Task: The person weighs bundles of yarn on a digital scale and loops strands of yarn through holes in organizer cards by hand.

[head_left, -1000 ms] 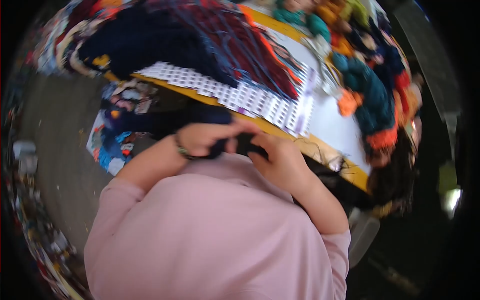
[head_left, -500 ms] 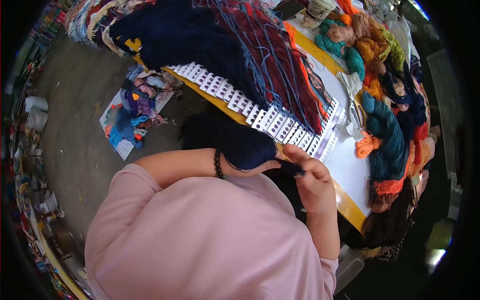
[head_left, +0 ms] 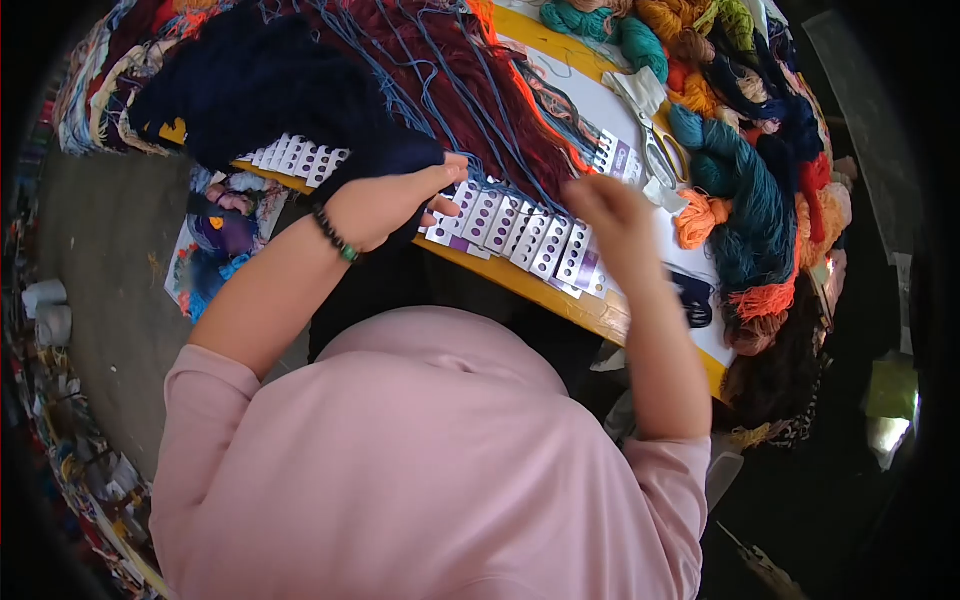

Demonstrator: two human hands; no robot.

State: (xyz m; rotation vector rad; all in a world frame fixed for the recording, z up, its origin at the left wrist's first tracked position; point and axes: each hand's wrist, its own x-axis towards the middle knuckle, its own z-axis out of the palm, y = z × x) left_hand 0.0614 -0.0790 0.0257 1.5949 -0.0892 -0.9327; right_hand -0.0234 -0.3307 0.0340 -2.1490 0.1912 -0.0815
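Observation:
My left hand [head_left: 385, 208], with a dark beaded bracelet at the wrist, grips the edge of a navy yarn hank [head_left: 270, 85] that drapes over the table's left side. My right hand [head_left: 615, 215] is above the row of punched white cards [head_left: 500, 225]. Its fingers are curled together and blurred, so anything between them is hidden. Maroon yarn [head_left: 450, 95] and loose blue strands lie across the cards between my hands. A small navy bundle of thread [head_left: 692, 298] rests on the table beside my right forearm.
Scissors [head_left: 655, 150] lie right of the cards. An orange skein [head_left: 700, 218], a teal hank [head_left: 745, 215] and several coloured skeins are heaped along the table's right. The yellow table edge [head_left: 520, 285] runs before me. More yarn [head_left: 225, 235] lies on the floor at left.
The hands have parted and moved up over the table from in front of my chest. The navy thread bundle now lies at right on the table. The view has shifted.

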